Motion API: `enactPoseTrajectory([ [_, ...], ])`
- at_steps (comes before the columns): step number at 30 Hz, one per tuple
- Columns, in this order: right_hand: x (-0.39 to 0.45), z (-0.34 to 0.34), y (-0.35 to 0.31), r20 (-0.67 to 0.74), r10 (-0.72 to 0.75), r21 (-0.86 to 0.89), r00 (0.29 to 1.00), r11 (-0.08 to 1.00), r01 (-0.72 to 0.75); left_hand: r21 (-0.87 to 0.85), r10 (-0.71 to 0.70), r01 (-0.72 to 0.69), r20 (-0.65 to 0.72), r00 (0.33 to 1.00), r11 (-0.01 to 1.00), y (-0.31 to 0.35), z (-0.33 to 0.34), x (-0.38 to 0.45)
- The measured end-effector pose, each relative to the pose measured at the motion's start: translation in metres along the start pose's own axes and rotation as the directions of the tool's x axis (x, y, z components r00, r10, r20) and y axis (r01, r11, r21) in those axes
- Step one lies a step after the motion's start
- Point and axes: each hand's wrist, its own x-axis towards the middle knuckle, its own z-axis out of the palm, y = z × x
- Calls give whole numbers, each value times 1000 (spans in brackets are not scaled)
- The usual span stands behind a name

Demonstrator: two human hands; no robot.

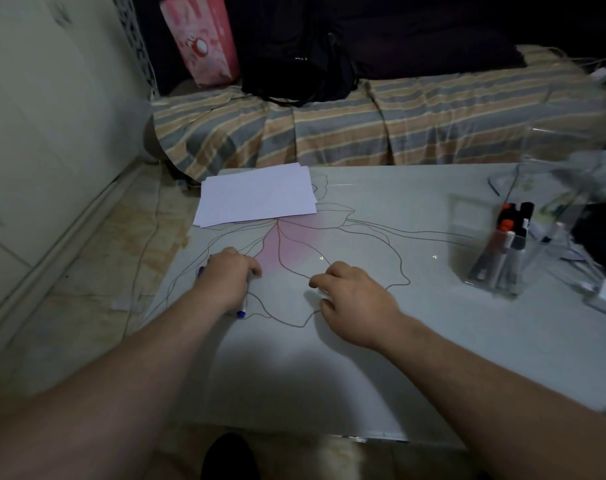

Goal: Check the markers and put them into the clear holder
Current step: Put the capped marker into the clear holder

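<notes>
**Two hands down, one marker under the left**

One blue-capped marker [241, 311] lies beneath the left hand [227, 277], fingers curled over it, near the table's [381, 358] left edge, long axis running toward the near edge. The right hand [355, 299] rests loosely curled, holding nothing visible. The clear holder [502, 251] stands toward the right edge, nearer the right hand.

Your hands rest mid-table [329, 375]; the paper stack [256, 195] lies behind them, the clear holder [498, 244] with markers [509, 233] far right.

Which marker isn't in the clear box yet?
The blue-capped marker under the left hand. It lies flat on the table, while the others stand in the clear holder at the right.
</notes>
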Motion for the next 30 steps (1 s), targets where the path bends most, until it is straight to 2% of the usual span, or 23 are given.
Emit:
enactPoseTrajectory([
  [6, -3, -2, 5, 28, 15, -15, 1000, 1000, -14, -140, 93, -91, 7, 996, 986, 21, 5, -2],
  [13, -5, 7, 4, 152, 62, 7, 986, 998, -64, -322, 309, -282, 34, 951, 904, 99, 15, -29],
  [18, -3, 12, 17, 193, 121, -85, 974, 991, -106, -445, 305, -281, -19, 952, 850, 104, 23, -31],
  [23, -6, 4, 28, 112, 225, -128, 968, 969, -210, -393, 342, -336, -56, 938, 856, 97, 24, -24],
  [27, -7, -9, 41, 105, 343, -39, 933, 939, -341, -328, 303, -287, -2, 953, 900, 90, 26, -17],
  [30, -7, -15, 47, 98, 356, -26, 929, 934, -355, -284, 307, -284, 39, 951, 916, 86, 25, -12],
])
